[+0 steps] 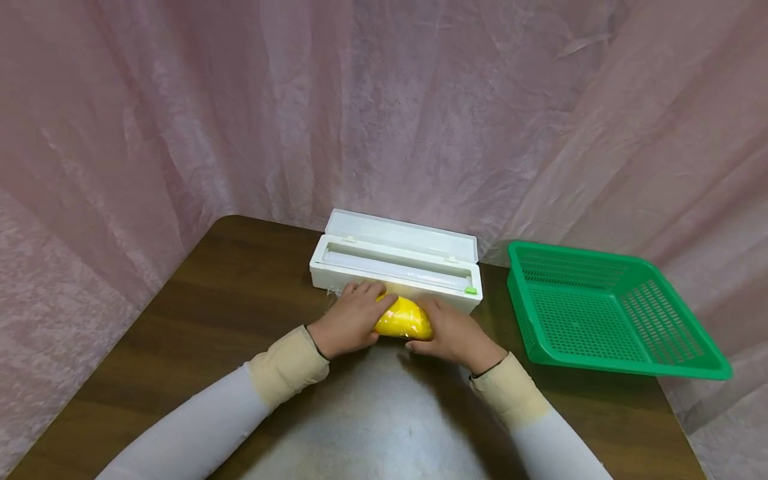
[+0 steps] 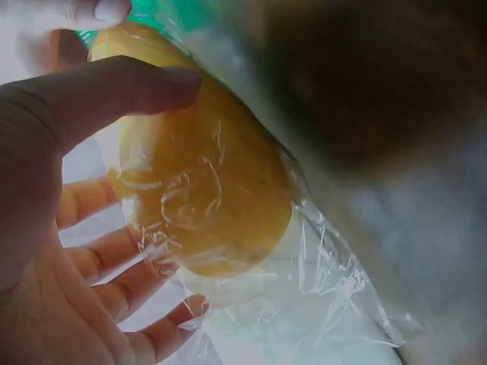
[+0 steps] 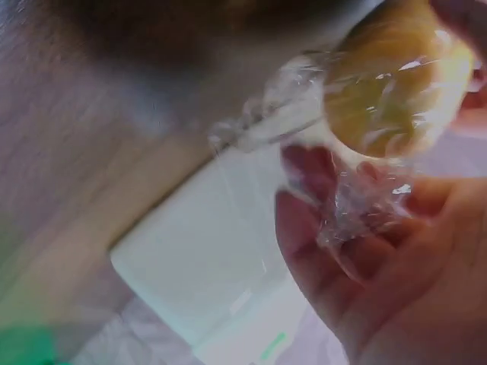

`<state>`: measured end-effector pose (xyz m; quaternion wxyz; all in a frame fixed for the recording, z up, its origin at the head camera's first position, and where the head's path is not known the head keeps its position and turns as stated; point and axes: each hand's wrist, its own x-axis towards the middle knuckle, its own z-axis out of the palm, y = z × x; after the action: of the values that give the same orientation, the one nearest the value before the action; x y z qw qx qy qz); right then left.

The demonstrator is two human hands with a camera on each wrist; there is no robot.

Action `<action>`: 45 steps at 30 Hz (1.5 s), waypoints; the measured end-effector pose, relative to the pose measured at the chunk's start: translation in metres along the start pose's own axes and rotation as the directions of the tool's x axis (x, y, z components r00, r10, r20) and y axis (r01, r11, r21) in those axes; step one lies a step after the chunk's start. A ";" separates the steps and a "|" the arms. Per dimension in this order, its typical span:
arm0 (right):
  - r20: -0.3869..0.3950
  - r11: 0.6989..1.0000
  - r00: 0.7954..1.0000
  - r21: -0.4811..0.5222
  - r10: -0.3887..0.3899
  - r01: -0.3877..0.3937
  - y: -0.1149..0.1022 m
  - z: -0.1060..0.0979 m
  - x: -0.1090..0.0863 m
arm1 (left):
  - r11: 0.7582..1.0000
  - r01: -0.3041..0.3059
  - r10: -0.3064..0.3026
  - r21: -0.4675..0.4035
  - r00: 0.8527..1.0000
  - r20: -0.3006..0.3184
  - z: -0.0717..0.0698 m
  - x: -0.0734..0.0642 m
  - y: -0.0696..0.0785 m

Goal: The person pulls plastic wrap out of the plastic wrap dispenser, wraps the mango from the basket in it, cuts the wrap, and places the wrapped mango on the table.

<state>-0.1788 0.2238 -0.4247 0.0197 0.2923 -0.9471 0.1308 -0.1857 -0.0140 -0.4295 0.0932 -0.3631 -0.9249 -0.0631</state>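
Observation:
A smooth yellow mango-like fruit, wrapped in clear plastic film, is between both hands just in front of a white film dispenser box. My left hand grips its left end; in the left wrist view the thumb lies across the fruit and the fingers spread beneath. On the other end is my right hand, its thumb toward me. Loose crinkled film trails off the fruit in the left wrist view. In the right wrist view, bunched film lies against the curled right fingers.
The dispenser's lid stands raised behind a film roll, with a green slider at its right end. A green perforated basket sits to the right on the brown wooden table. Pink curtains hang behind.

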 end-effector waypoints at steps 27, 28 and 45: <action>-0.306 0.931 0.903 -0.300 -0.301 0.208 -0.013 0.007 0.002 | 0.831 0.142 -0.044 -0.539 0.981 0.191 -0.036 0.028 -0.034; -0.303 0.926 0.903 -0.314 -0.305 0.208 -0.012 0.006 0.004 | 0.812 0.146 -0.041 -0.565 0.980 0.195 -0.037 0.029 -0.036; -0.358 0.907 0.880 -0.388 -0.311 0.163 0.002 0.000 0.019 | 0.585 0.317 -0.039 -0.746 0.931 0.364 -0.049 0.044 -0.072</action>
<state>-0.1958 0.2155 -0.4229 0.2859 0.3654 -0.8857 0.0171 -0.2604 -0.0462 -0.3759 -0.2305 -0.2757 -0.8341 -0.4186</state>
